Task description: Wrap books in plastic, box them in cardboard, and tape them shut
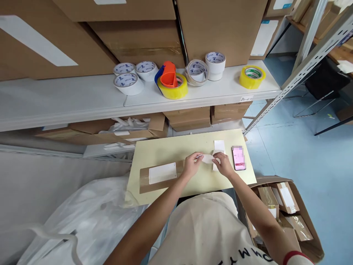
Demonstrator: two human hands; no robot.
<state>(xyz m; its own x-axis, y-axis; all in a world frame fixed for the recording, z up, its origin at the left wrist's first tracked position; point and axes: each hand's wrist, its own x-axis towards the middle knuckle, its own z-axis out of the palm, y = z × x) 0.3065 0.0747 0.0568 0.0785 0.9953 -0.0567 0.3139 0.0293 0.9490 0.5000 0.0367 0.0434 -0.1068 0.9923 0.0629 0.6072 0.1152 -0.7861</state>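
Note:
Between my two hands a small white paper label (206, 158) is stretched just above the pale yellow table. My left hand (192, 163) pinches its left end, and my right hand (223, 163) grips its right end. Under and behind my right hand lie more white labels (219, 145), partly covered by the fingers. To the left of my left hand, a flat brown cardboard package (144, 181) with a white label (162, 173) rests on the table (154, 151). Right of my right hand lies a phone (239, 158) with a pink screen.
A shelf (93, 99) behind the table bears white tape rolls (129, 84), an orange tape dispenser (168, 75) and a yellow tape roll (252, 77). Large cartons stand behind them. At lower right, an open carton (309, 224) holds several small boxes. Clear plastic (88, 209) bulges at lower left.

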